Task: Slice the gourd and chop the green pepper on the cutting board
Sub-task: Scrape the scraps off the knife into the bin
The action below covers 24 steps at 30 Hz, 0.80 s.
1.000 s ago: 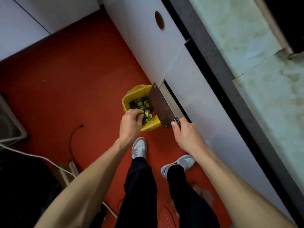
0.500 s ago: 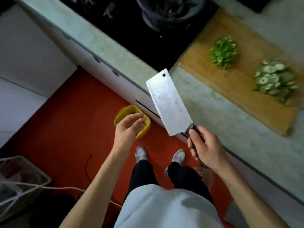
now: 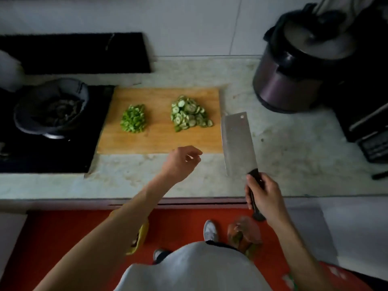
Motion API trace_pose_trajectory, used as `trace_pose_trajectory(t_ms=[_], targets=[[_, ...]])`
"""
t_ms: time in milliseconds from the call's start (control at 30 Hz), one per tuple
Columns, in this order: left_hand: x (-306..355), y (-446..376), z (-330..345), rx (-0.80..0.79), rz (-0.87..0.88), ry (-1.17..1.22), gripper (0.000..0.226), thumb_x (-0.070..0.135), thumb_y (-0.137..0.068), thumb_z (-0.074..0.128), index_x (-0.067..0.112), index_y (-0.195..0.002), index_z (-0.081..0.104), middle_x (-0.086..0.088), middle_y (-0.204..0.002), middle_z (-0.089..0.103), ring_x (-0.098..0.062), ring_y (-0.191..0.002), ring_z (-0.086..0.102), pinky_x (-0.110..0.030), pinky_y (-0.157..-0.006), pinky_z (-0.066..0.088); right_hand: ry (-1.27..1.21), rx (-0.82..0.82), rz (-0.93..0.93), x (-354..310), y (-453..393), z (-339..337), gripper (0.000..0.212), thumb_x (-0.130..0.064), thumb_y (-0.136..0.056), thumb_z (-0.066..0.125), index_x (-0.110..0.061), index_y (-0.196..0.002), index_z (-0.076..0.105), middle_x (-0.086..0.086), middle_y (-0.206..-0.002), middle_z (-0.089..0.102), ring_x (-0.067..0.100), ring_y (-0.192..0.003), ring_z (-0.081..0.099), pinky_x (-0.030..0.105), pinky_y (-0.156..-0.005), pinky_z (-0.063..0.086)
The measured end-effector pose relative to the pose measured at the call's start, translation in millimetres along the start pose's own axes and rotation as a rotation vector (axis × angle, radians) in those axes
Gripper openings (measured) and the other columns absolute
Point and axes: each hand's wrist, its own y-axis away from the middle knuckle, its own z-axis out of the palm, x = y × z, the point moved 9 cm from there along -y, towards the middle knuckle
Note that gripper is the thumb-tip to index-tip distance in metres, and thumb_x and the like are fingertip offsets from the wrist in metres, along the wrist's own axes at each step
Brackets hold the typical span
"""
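Right hand (image 3: 265, 195): fingers wrapped round black handle of cleaver (image 3: 237, 143); blade flat-side up, held over tabletop (image 3: 294, 148) just right of cutting board (image 3: 159, 141), tip pointing away from body. Cannot tell whether blade touches the surface.

Left hand (image 3: 180, 162): fingers loosely curled, nothing held; hovering at near edge of cutting board, over the board-to-tabletop boundary.

Cutting board: wooden, lying flat on pale marbled tabletop, left edge against black cooktop (image 3: 52, 154). Two separate piles on it, well apart. Left pile: chopped green pepper (image 3: 133, 118), small bright-green bits. Right pile: sliced gourd (image 3: 189, 114), thin round slices, pale centres, dark-green rims, heaped near the board's right edge.

Containers:
- Dark pot (image 3: 51, 108) on cooktop, left of board; dark contents, too dim to identify.
- Cooker (image 3: 298, 66) with domed lid, rear right of tabletop; lid closed, contents not visible.
- Yellow bin (image 3: 139, 238) on red floor (image 3: 63, 238), mostly hidden behind left forearm; contents not readable.
- Clear bag (image 3: 244, 236) on floor beside a grey shoe (image 3: 210, 231); reddish and green material inside, blurred.
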Motion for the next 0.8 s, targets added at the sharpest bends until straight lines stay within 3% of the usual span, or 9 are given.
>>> trace_pose_trajectory(t_ms=[67, 167, 300, 367, 467, 567, 700, 800], targets=[[24.6, -29.6, 35.3, -0.089, 0.077, -0.197, 0.020, 0.013, -0.092, 0.067, 0.017, -0.110, 0.074, 0.000, -0.105, 0.072, -0.013, -0.082, 0.064, -0.029, -0.081, 0.054, -0.016, 0.019, 0.030, 9.9, -7.6, -19.6, 0.031, -0.021, -0.104, 0.050, 0.004, -0.085, 0.052, 0.017, -0.059, 0.056, 0.032, -0.046, 0.048, 0.039, -0.047, 0.044], [52.1, -67.1, 84.1, -0.165, 0.157, -0.511, 0.033, 0.020, -0.095, 0.059, 0.023, -0.127, 0.065, 0.000, -0.126, 0.063, -0.023, -0.109, 0.063, -0.035, -0.090, 0.052, -0.056, 0.042, 0.066, 23.5, -23.7, -41.7, 0.033, -0.022, -0.104, 0.050, 0.004, -0.083, 0.051, 0.015, -0.056, 0.055, 0.030, -0.044, 0.047, 0.038, -0.045, 0.043], [72.6, -95.7, 132.3, -0.260, 0.299, -0.944, 0.049, 0.010, -0.098, 0.046, 0.022, -0.145, 0.047, -0.005, -0.149, 0.046, -0.026, -0.133, 0.047, -0.034, -0.107, 0.037, -0.077, 0.064, 0.089, 33.6, -44.6, -59.5, 0.035, -0.022, -0.103, 0.051, 0.005, -0.082, 0.053, 0.013, -0.053, 0.055, 0.027, -0.040, 0.046, 0.033, -0.043, 0.042], [76.0, -103.2, 146.4, -0.305, 0.357, -1.037, 0.046, 0.010, -0.098, 0.046, 0.026, -0.141, 0.052, -0.004, -0.148, 0.048, -0.026, -0.133, 0.047, -0.034, -0.110, 0.035, -0.090, 0.081, 0.116, 38.6, -55.6, -68.1, 0.035, -0.023, -0.103, 0.051, 0.006, -0.083, 0.054, 0.013, -0.054, 0.056, 0.026, -0.041, 0.046, 0.033, -0.044, 0.042], [71.3, -109.4, 152.9, -0.305, 0.301, -1.101, 0.039, 0.007, -0.096, 0.049, 0.023, -0.130, 0.061, -0.006, -0.123, 0.061, -0.027, -0.111, 0.062, -0.036, -0.094, 0.049, -0.082, 0.073, 0.146, 40.4, -75.8, -76.0, 0.035, -0.023, -0.104, 0.050, 0.005, -0.083, 0.054, 0.010, -0.052, 0.056, 0.024, -0.040, 0.046, 0.034, -0.045, 0.043], [74.0, -110.3, 148.5, -0.248, 0.234, -0.953, 0.032, 0.005, -0.095, 0.044, 0.016, -0.118, 0.065, -0.007, -0.111, 0.063, -0.029, -0.099, 0.067, -0.037, -0.083, 0.054, -0.059, 0.043, 0.187, 37.8, -95.2, -77.6, 0.034, -0.026, -0.103, 0.050, 0.003, -0.086, 0.056, 0.009, -0.054, 0.057, 0.020, -0.040, 0.049, 0.029, -0.045, 0.045], [62.8, -108.2, 97.7, 0.175, -0.011, -0.283, 0.015, 0.007, -0.089, 0.062, 0.007, -0.092, 0.076, -0.010, -0.088, 0.074, -0.025, -0.078, 0.068, -0.034, -0.070, 0.056, -0.002, 0.005, 0.195, 27.1, -123.6, -71.2, 0.032, -0.028, -0.102, 0.051, -0.003, -0.085, 0.055, 0.009, -0.058, 0.060, 0.019, -0.042, 0.053, 0.027, -0.045, 0.047], [31.6, -85.7, 75.7, 0.337, -0.334, 0.210, 0.014, 0.006, -0.089, 0.067, 0.008, -0.100, 0.075, -0.004, -0.083, 0.076, -0.017, -0.078, 0.071, -0.026, -0.073, 0.055, 0.005, 0.012, 0.211, 24.9, -147.5, -60.9, 0.025, -0.028, -0.102, 0.053, -0.006, -0.093, 0.057, 0.006, -0.066, 0.064, 0.014, -0.045, 0.055, 0.026, -0.045, 0.046]])
